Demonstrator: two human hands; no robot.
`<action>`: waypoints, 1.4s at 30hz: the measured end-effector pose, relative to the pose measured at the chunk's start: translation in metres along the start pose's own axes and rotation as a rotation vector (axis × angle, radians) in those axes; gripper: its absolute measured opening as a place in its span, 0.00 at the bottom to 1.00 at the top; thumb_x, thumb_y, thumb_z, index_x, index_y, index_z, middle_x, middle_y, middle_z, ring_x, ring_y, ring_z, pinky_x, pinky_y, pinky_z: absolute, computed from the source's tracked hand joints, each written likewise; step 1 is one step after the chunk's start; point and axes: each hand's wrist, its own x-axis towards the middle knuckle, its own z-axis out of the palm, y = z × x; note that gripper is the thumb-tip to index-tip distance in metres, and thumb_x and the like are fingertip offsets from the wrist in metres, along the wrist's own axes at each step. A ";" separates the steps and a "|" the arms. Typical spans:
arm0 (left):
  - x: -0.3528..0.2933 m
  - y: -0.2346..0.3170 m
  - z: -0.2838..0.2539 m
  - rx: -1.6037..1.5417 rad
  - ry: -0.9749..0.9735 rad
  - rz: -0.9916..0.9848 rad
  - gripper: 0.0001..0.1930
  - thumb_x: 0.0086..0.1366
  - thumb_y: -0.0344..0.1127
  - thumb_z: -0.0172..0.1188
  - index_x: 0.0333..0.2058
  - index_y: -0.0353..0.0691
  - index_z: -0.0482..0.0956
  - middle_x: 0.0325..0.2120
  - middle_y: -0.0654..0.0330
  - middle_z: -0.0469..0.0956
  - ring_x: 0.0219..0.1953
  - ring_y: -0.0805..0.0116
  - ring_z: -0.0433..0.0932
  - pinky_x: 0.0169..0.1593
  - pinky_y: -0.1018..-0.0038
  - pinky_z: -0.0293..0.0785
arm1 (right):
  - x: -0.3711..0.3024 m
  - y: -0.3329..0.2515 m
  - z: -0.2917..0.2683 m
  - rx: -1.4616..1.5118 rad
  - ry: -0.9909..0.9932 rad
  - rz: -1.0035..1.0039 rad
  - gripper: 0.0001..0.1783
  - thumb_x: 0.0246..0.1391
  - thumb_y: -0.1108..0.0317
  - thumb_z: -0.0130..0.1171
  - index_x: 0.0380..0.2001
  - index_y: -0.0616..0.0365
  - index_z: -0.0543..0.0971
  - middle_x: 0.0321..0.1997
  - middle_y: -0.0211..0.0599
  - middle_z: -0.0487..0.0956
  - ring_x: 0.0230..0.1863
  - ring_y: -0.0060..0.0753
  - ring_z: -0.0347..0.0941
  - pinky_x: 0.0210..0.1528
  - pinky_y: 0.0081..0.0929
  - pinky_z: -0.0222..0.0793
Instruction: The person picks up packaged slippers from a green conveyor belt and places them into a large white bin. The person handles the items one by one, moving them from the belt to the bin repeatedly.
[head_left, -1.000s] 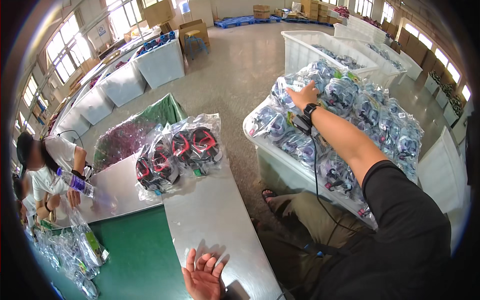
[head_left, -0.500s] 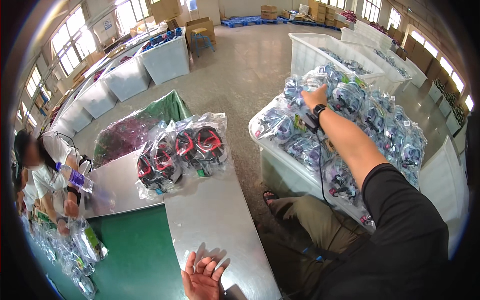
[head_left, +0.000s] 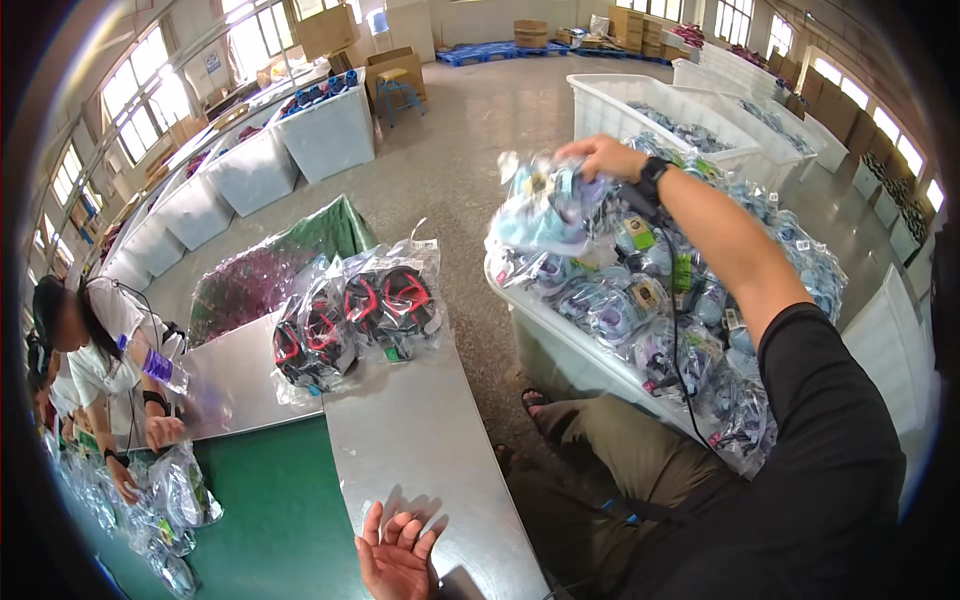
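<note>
My right hand [head_left: 608, 158] grips the top of a clear plastic bag of light-blue sandals [head_left: 545, 208], lifted over the near left corner of a white bin [head_left: 560, 350]. Motion blurs the bag a little. Heaped in that bin are many similar bags of pale blue and purple sandals [head_left: 610, 300]. My left hand [head_left: 397, 556] holds nothing; it rests palm up by the metal tabletop [head_left: 425, 440], fingers loosely bent and apart. Farther along this tabletop lie clear bags of black-and-red sandals [head_left: 392, 302].
A green conveyor belt [head_left: 270, 500] runs beside the metal top. At left, a person [head_left: 110, 350] handles bagged goods, near a bottle with a purple label [head_left: 160, 368]. Behind the table stands a green plastic-lined container [head_left: 345, 225]. More white bins [head_left: 325, 130] line both sides.
My right hand has closed on a bag from the heap and raised it leftward toward the bin's corner. My left hand stays nearly still. The view has shifted slightly.
</note>
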 end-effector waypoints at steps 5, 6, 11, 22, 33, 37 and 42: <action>0.000 0.000 0.007 0.000 0.008 -0.002 0.31 0.76 0.56 0.44 0.67 0.39 0.63 0.65 0.44 0.67 0.67 0.36 0.65 0.68 0.34 0.59 | 0.002 0.037 0.067 -0.516 -0.013 0.035 0.20 0.48 0.69 0.56 0.44 0.49 0.88 0.46 0.46 0.86 0.50 0.48 0.81 0.56 0.35 0.74; 0.003 -0.001 0.002 -0.011 -0.003 -0.014 0.31 0.76 0.56 0.44 0.67 0.39 0.63 0.65 0.44 0.67 0.66 0.37 0.65 0.68 0.34 0.59 | -0.002 0.048 0.073 -0.495 0.033 0.024 0.20 0.50 0.66 0.55 0.45 0.49 0.87 0.49 0.46 0.85 0.52 0.49 0.80 0.58 0.36 0.73; -0.002 -0.001 0.000 -0.006 0.059 -0.005 0.31 0.76 0.55 0.44 0.67 0.38 0.63 0.61 0.44 0.72 0.65 0.38 0.67 0.69 0.34 0.58 | -0.032 -0.001 0.133 -0.671 0.317 0.001 0.28 0.58 0.47 0.57 0.58 0.46 0.79 0.65 0.51 0.72 0.66 0.51 0.69 0.66 0.49 0.64; 0.002 -0.002 0.001 0.000 0.033 -0.001 0.31 0.75 0.56 0.45 0.66 0.38 0.64 0.54 0.47 0.77 0.65 0.39 0.68 0.68 0.33 0.58 | -0.063 0.012 0.157 -0.867 0.122 -0.121 0.39 0.56 0.39 0.60 0.68 0.40 0.69 0.75 0.43 0.58 0.76 0.51 0.52 0.69 0.70 0.49; 0.002 -0.002 0.010 0.033 0.052 -0.003 0.31 0.75 0.57 0.45 0.67 0.40 0.63 0.52 0.49 0.78 0.62 0.43 0.71 0.68 0.33 0.59 | -0.030 0.000 0.144 -0.765 0.204 -0.223 0.27 0.56 0.46 0.62 0.53 0.49 0.81 0.53 0.39 0.76 0.61 0.45 0.67 0.63 0.50 0.60; 0.004 -0.003 0.009 0.035 0.041 -0.008 0.32 0.75 0.57 0.45 0.67 0.40 0.63 0.52 0.49 0.78 0.62 0.42 0.71 0.68 0.32 0.58 | -0.019 0.024 0.139 -0.897 0.078 -0.223 0.34 0.53 0.42 0.62 0.60 0.47 0.78 0.59 0.43 0.75 0.66 0.46 0.66 0.66 0.46 0.60; 0.001 -0.003 0.007 0.009 0.065 -0.002 0.32 0.75 0.57 0.44 0.67 0.39 0.62 0.52 0.48 0.78 0.62 0.40 0.71 0.68 0.32 0.58 | -0.014 -0.017 0.121 -0.927 -0.187 -0.075 0.45 0.37 0.38 0.73 0.60 0.46 0.78 0.57 0.44 0.74 0.64 0.48 0.65 0.63 0.46 0.59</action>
